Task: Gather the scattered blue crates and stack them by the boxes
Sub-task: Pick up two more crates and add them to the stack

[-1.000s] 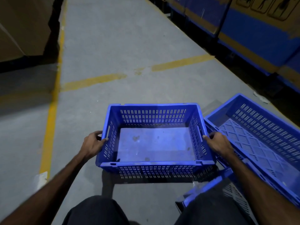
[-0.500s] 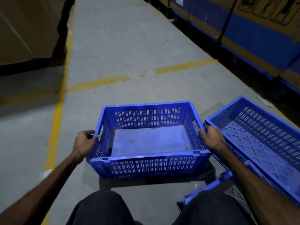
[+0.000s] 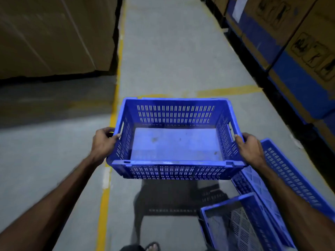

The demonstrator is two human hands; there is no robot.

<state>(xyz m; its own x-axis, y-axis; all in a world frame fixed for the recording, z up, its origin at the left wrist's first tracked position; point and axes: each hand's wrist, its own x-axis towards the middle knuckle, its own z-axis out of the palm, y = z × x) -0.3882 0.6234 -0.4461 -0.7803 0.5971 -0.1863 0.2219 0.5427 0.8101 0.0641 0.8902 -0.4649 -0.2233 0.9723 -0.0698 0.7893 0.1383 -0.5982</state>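
Right of held blue crate (image 3: 174, 142): two more slotted blue crates, one tilted (image 3: 282, 178), one lower (image 3: 241, 221), both on grey concrete floor (image 3: 172, 57). Beyond it, yellow floor lines (image 3: 228, 91); left, brown cartons (image 3: 54, 33); right, blue-banded boxes (image 3: 290, 42). Held crate raised above floor, level, nothing inside. Left hand (image 3: 103, 144) and right hand (image 3: 250, 149) gripping its side rims.

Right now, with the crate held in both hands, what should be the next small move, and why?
Probably carry the held crate toward the boxes on the right. The left hand and right hand grip its side handles, it hangs above the floor, and it is empty.
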